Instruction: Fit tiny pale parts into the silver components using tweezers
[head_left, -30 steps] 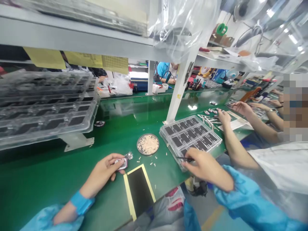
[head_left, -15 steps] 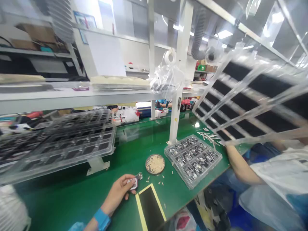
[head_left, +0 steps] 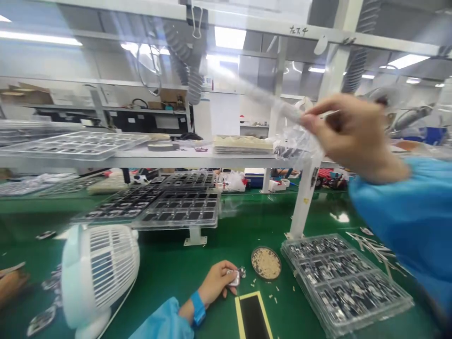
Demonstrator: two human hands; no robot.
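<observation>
My left hand [head_left: 218, 282] rests low over the green table, its fingers closed round a small white-framed part [head_left: 233, 278] with a small metallic piece at its far end. Raised at the right, my right hand [head_left: 348, 134] is blurred and pinches the corner of a clear plastic sheet or tray [head_left: 261, 94] that stretches up and left across the view. Beside my left hand are a round dish of small beige pieces [head_left: 266, 262] and a black pad with a yellow border [head_left: 253, 315].
A clear compartment tray of metallic parts [head_left: 348, 278] lies at the right, near loose strips [head_left: 374, 249]. A white fan [head_left: 102, 273] stands left, with another person's hand [head_left: 12, 285] beyond it. Trays of black pieces [head_left: 180, 205] sit below the shelf [head_left: 169, 161]; a post [head_left: 305, 202] rises right.
The view has swung left, bringing the fan into sight. The clear tray with dark panels at the right has left that place, and my right hand now shows, raised. My left hand still holds the white part.
</observation>
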